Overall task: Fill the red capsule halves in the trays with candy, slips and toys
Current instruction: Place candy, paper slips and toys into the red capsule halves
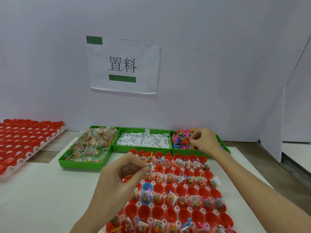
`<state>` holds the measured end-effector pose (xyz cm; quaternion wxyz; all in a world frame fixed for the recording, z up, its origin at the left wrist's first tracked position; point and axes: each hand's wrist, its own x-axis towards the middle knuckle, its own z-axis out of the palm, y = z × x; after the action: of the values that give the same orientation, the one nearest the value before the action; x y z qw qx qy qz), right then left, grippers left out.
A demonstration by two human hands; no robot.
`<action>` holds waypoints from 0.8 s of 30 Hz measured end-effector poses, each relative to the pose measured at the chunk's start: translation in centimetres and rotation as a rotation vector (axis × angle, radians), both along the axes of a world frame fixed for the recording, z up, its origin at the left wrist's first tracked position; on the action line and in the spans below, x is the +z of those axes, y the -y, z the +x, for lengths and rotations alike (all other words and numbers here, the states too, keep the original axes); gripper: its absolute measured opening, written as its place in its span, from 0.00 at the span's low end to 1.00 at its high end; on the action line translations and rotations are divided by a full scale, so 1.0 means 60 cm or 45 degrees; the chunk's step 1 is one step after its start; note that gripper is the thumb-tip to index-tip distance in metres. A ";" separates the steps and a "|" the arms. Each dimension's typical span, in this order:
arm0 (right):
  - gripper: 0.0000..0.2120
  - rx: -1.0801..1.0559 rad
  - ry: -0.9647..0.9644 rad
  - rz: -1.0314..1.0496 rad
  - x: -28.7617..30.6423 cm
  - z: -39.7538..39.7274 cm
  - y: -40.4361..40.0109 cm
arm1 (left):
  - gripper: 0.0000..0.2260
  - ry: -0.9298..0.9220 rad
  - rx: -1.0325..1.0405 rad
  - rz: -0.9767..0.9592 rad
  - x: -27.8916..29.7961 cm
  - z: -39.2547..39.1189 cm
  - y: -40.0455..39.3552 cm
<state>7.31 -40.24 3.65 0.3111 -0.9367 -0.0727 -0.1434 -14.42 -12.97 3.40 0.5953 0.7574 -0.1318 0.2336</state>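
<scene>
Bench-top risk: left hand [127,167] pinching a candy packet [150,166] may miss its capsule half [159,168] while right hand [202,140] pinches toys [180,140].

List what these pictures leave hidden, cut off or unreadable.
- Head view: what the left hand pinches over the tray; its curled fingers hide most of it.
- Whether the right hand holds a toy from the toy bin; its fingers cover the spot.
- Print on the slips: too small.
- Tray's near rows: cut by the bottom edge.
- Second tray: cut by the left edge.
</scene>
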 end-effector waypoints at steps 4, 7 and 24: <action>0.05 -0.088 -0.075 0.228 0.002 0.007 0.005 | 0.04 -0.002 0.002 0.000 -0.001 0.001 -0.001; 0.07 -0.132 -0.082 0.390 0.002 0.008 0.006 | 0.04 -0.010 0.003 -0.006 -0.001 0.001 0.000; 0.07 -0.052 0.276 0.534 0.027 -0.030 -0.004 | 0.06 -0.065 0.034 -0.005 -0.006 0.005 -0.004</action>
<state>5.51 -39.98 5.24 0.4862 -0.8319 -0.0554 -0.2616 -14.11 -12.76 3.05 0.5968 0.7636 -0.1060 0.2225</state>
